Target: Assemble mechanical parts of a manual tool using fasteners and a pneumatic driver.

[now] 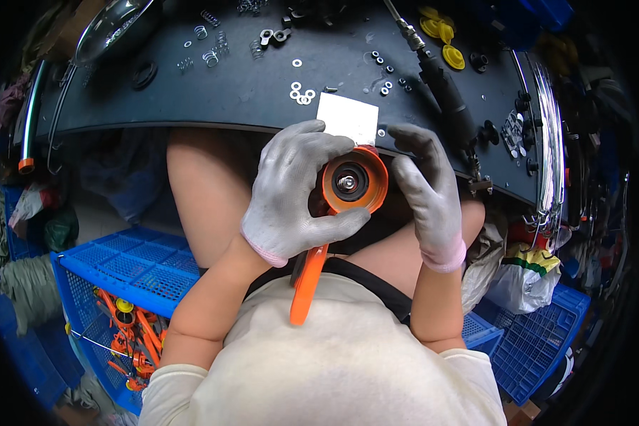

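My left hand (291, 192), in a grey-coated glove with a pink cuff, is closed around an orange cup-shaped tool head (375, 201). The cup's open mouth faces up. Inside it sits a black ring (363, 186) with a small shiny metal piece (347, 182) at the centre, perhaps a spring or screw end. A long orange handle (307, 287) slants from the cup toward my shirt. My right hand (431, 188), gloved alike, hovers just right of the cup, its fingers bent and apart with nothing between them.
A white card (348, 117) lies at the dark bench's (220, 99) near edge. Beyond are washers (303, 94) and springs (211, 57). Right are a black power screwdriver (444, 85) and yellow caps (453, 57). Lower left, a blue crate (135, 266) holds orange tools (131, 334).
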A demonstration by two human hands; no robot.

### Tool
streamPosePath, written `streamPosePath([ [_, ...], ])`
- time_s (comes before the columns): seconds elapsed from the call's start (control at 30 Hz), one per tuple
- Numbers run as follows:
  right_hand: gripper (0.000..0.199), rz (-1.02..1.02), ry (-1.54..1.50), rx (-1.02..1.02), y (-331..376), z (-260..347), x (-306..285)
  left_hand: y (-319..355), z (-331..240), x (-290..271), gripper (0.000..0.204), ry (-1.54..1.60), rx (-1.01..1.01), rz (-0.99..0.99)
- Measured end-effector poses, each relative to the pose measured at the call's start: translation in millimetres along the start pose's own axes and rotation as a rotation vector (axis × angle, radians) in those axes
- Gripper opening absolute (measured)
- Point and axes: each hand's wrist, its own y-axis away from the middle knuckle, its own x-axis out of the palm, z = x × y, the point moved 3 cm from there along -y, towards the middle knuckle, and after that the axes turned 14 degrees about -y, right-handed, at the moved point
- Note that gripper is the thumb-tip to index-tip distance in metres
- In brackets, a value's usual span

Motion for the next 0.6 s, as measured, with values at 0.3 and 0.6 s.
streamPosePath([
  [0.3,0.02,0.029,-0.065,-0.145,12.5,-40.0,-8.2,-10.7,-3.3,-0.2,0.083,0.034,0.047,0.056],
  [0.6,0.014,-0.067,0.069,-0.292,17.0,-17.2,-29.0,-13.4,5.1,7.8,0.077,0.145,0.03,0.081],
])
